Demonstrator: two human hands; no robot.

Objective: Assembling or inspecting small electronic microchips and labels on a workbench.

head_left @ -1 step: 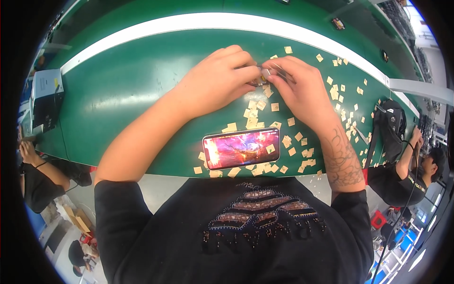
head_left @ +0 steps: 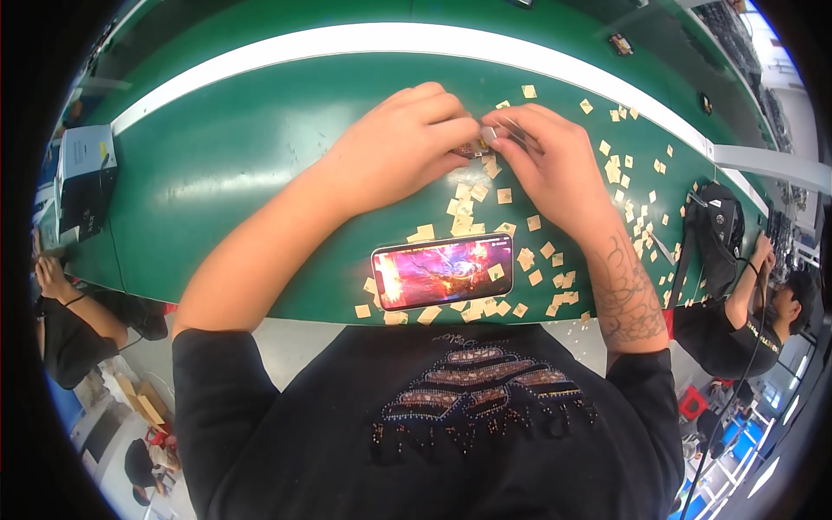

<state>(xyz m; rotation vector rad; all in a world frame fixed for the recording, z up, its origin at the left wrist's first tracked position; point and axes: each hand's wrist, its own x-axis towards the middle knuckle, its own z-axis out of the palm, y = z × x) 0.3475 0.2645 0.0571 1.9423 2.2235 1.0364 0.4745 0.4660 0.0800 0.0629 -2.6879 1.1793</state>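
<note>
Lit phone (head_left: 443,271) on green table (head_left: 225,165), grey box (head_left: 83,178) at left edge.

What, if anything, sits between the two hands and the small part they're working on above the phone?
Nothing visible. The left hand and right hand meet directly on the small part, fingers pinching it from both sides. The tan paper squares lie on the green table below them, nearer the phone.

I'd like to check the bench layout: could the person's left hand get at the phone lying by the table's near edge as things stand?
Probably yes. The left hand is busy pinching a small part with the right hand, but the phone lies flat, uncovered, just nearer the body, with only loose tan paper squares between.
</note>
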